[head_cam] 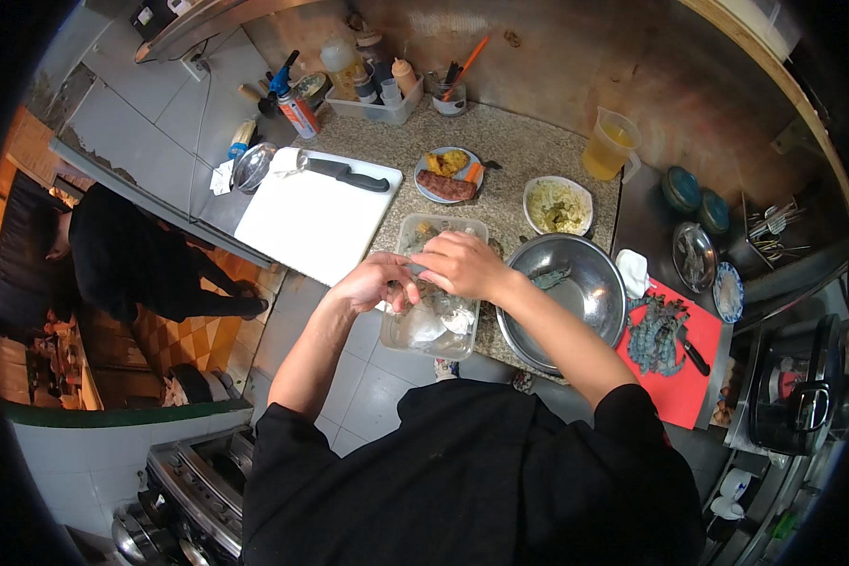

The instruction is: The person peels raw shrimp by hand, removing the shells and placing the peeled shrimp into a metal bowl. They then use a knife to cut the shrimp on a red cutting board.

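My left hand [378, 281] and my right hand [463, 263] meet above a clear plastic container [388, 332]. Between their fingertips they hold a small grey raw shrimp [416, 269], mostly hidden by the fingers. Inside the container lie greyish shells and crumpled white scraps [458, 320]. Just right of it, partly under my right forearm, stands a steel mixing bowl [587, 311] with raw shrimp [552, 279] at its far side. A heap of whole raw shrimp [654, 336] rests on a red cutting board [686, 396], beside a black-handled knife [695, 357].
A white cutting board [311, 219] bears a large knife [347, 175]. Behind the container are a plate of food [447, 185], a bowl of pale mash [559, 205] and a jug of yellow liquid [608, 145]. A blowtorch [293, 102] stands back left. Another person [134, 247] is beyond the left counter.
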`<move>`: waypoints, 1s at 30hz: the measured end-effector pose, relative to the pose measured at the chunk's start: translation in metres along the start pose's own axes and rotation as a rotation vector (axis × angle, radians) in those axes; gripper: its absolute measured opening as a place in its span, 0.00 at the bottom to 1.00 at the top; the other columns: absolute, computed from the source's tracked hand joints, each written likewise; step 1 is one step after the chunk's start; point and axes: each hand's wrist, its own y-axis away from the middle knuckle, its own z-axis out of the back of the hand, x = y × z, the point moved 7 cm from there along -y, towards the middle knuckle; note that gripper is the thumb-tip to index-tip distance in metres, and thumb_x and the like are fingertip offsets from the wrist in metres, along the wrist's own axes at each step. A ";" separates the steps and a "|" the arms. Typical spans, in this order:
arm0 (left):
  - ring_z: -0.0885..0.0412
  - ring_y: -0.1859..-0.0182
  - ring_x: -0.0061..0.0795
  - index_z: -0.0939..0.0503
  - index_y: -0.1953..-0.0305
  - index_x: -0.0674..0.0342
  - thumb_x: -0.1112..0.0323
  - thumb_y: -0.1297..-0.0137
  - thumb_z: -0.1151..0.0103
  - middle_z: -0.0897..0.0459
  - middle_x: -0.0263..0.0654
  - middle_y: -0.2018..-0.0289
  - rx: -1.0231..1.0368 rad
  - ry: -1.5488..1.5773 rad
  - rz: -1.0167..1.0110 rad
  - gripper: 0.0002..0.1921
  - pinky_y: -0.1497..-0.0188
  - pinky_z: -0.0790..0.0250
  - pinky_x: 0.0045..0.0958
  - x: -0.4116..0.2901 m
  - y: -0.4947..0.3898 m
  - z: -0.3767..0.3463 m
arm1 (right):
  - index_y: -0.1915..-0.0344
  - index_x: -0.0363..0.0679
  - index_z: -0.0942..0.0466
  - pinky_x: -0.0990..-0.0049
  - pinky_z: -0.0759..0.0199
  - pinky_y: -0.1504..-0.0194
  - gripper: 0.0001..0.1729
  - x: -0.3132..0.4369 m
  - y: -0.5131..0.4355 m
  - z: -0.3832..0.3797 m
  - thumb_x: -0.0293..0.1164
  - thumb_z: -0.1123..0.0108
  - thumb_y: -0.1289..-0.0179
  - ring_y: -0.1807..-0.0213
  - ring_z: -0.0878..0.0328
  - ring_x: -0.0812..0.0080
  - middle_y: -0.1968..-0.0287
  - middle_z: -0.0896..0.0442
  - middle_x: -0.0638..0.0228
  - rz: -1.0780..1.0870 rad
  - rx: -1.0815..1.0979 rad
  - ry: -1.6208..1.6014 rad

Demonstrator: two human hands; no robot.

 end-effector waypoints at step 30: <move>0.11 0.62 0.41 0.24 0.57 0.76 0.80 0.34 0.53 0.13 0.52 0.65 -0.383 -1.108 -0.372 0.08 0.60 0.21 0.36 -0.048 0.041 -0.037 | 0.64 0.34 0.18 0.57 0.22 0.55 0.08 -0.059 0.023 -0.023 0.22 0.44 0.40 0.58 0.17 0.47 0.62 0.15 0.49 -0.647 0.195 0.028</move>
